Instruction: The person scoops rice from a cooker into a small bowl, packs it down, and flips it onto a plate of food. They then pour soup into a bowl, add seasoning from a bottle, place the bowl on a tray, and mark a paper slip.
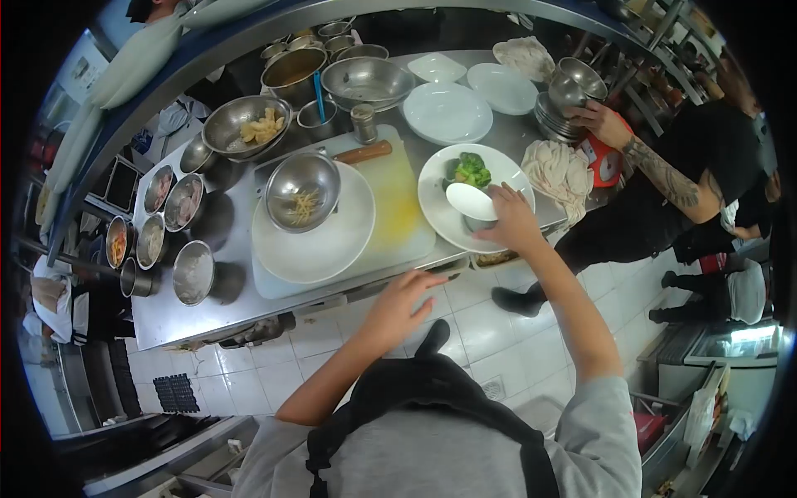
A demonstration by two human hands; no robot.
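Observation:
My right hand (510,219) is over a wide white plate (432,176), its fingers closed at the right side of a small white bowl (470,201). The small bowl is in the plate, just below a heap of broccoli (471,171). What lies beneath it is partly hidden. My left hand (402,304), with fingers spread and nothing in them, hovers by the front edge of the counter. Left of the plate lies a cutting board (397,178) with a yellow stain and a wooden-handled knife (364,153). A steel bowl with pale yellow strips (302,192) sits on another white plate (320,249).
At the left stand several small steel bowls of ingredients (183,202). White plates (448,114) are stacked behind. A seasoning shaker (364,124) stands by the board. On the right, a co-worker's hand (599,124) touches stacked steel bowls beside a red scale (604,162) and a crumpled cloth (558,178).

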